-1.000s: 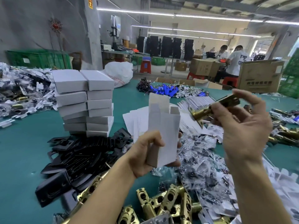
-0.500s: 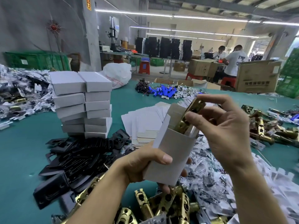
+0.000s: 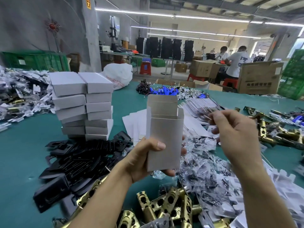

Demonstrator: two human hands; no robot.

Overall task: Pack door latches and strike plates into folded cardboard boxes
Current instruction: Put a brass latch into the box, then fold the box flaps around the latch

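One open-topped box [image 3: 164, 142] upright in left hand [image 3: 144, 160]; right hand [image 3: 236, 137] apart.

Bright, even light from ceiling tube lights [image 3: 164, 14]; shadows soft. Wide-angle distortion bows the edges; motion blur smears the black strike plates [image 3: 52, 195] at lower left.

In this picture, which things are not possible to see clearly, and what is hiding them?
1. Head view: the inside of the cardboard box; its own front wall hides any contents.
2. Head view: the right hand; its fingers are motion-blurred, so whether they pinch anything is unclear.
3. Head view: the brass latches are cut off by the bottom edge.
4. Head view: the print on the brown carton is too small to read.
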